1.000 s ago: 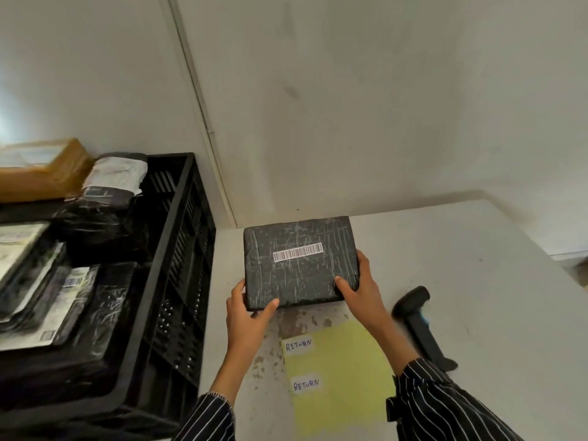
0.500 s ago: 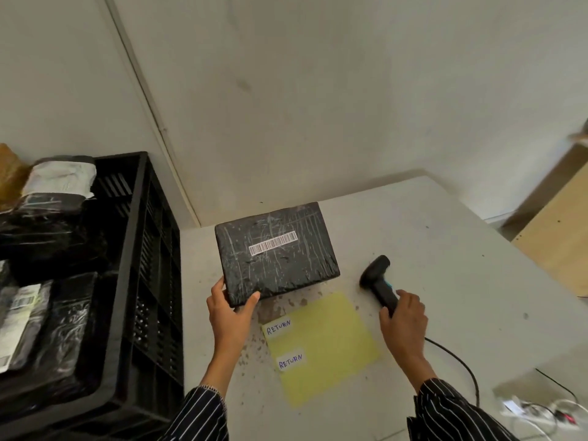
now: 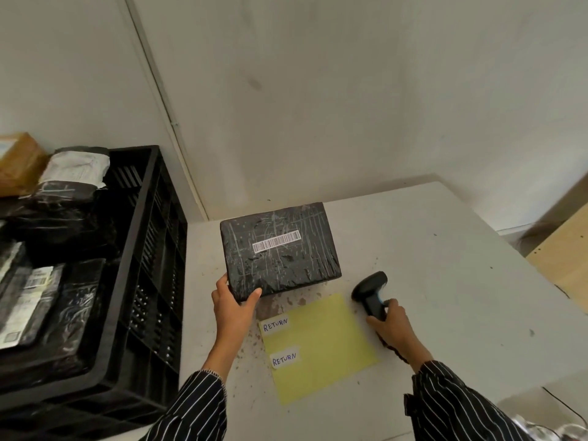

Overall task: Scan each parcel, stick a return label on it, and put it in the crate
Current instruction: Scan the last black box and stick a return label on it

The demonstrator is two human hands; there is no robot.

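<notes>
Left hand grips the parcel's near corner; right hand grips the scanner.

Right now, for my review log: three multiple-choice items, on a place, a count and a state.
1. The yellow sheet lies: A on the parcel; B on the table, nearer the person than the parcel; C under the parcel.
2. RETURN labels on the sheet: A one; B two; C four.
3. The right grip: A holds the scanner; B lies flat; C pinches a label.
Answers: B, it lies flat below the parcel's near edge; B, two white strips show; A, it wraps the handle.
</notes>
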